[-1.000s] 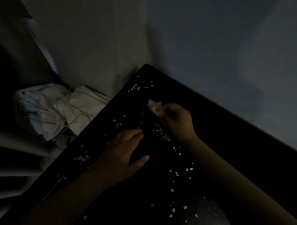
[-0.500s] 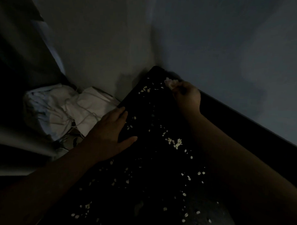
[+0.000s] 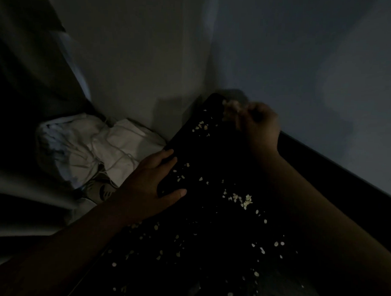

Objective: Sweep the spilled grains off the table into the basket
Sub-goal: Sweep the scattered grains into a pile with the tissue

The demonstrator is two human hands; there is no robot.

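The right hand [image 3: 257,125] grips a pale wad [image 3: 230,109] at the far corner of the dark surface [image 3: 212,153], seemingly to drag the scattered grains [image 3: 241,199] back; the left hand [image 3: 149,186] lies flat, fingers straight, on the left edge, likely bracing; no basket is discernible.

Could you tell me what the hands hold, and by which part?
Right hand grips a pale wad by one end; left hand holds nothing.

One left hand [image 3: 148,188], one right hand [image 3: 258,125], one table [image 3: 212,155], one pale wad [image 3: 229,108], two white bundles [image 3: 126,138], and grains [image 3: 241,199] too many to count.
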